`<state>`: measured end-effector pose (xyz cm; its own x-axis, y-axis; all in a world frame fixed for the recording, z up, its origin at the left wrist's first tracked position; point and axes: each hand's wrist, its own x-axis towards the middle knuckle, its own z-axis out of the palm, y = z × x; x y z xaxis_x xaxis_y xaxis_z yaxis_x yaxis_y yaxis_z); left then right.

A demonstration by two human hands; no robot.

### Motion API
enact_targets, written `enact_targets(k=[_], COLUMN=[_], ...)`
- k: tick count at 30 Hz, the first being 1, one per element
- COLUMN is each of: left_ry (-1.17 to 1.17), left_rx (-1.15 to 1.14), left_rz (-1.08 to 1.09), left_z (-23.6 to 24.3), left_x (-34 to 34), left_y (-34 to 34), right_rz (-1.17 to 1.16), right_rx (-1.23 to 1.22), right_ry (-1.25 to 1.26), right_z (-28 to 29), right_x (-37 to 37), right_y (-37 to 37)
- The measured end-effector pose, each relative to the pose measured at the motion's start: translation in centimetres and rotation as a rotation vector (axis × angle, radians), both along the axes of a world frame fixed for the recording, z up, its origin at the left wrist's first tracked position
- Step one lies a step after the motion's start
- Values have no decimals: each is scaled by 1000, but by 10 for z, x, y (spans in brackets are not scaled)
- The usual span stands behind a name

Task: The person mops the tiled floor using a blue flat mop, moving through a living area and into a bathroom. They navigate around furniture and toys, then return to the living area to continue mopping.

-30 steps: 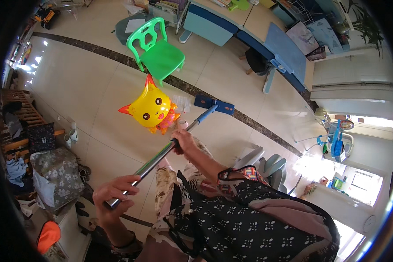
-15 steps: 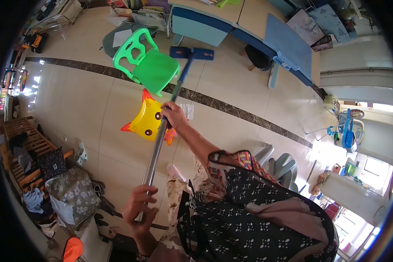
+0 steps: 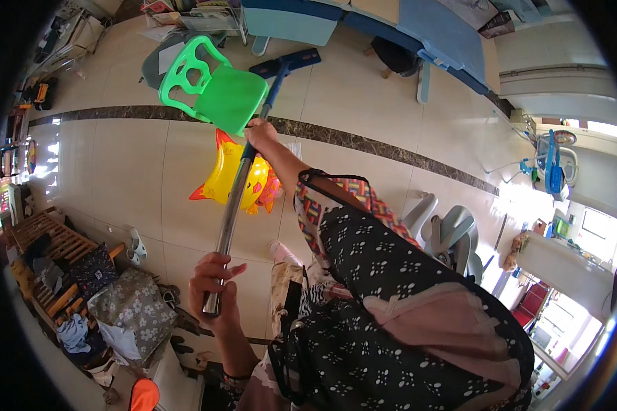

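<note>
Both hands are on a flat mop with a long silver pole (image 3: 232,212) and a dark blue head (image 3: 291,63). My left hand (image 3: 216,284) is closed round the pole's near end, one finger sticking out. Higher up, my right hand (image 3: 261,135) grips the pole just above its dark grip. The mop head lies on the tiled floor at the right of a green plastic chair (image 3: 232,99). Behind the pole is a yellow inflatable toy (image 3: 223,171) with orange points and a cartoon face, partly hidden by the pole and my right arm.
Blue-sided desks (image 3: 291,29) stand at the far side, with a dark stool (image 3: 394,56) beneath. Grey plastic chair parts (image 3: 452,233) are at the right. On the left are a wooden bench (image 3: 51,240), white shoes (image 3: 137,245) and a flowered cover (image 3: 134,308).
The mop has been pushed farther away and slightly left, its head turning a little. Both hands moved with it, my right arm reaching farther out. The view has shifted too.
</note>
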<state>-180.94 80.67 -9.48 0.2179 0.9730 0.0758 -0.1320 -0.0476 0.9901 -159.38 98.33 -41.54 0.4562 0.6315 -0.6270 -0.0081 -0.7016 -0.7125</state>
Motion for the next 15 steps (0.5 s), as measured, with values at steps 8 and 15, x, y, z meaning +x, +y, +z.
enact_targets(k=[8,15], left_ry=[-5,-56], left_rx=[-1,-92], left_rz=[-120,-228], left_z=[33,112], left_x=[-77,-154], left_y=[-80,-94], right_rz=[-58,-164], right_rx=[-41,-7], right_ry=[132,423], right_z=[61,116], right_x=[-35,-127], right_y=[-165,-319])
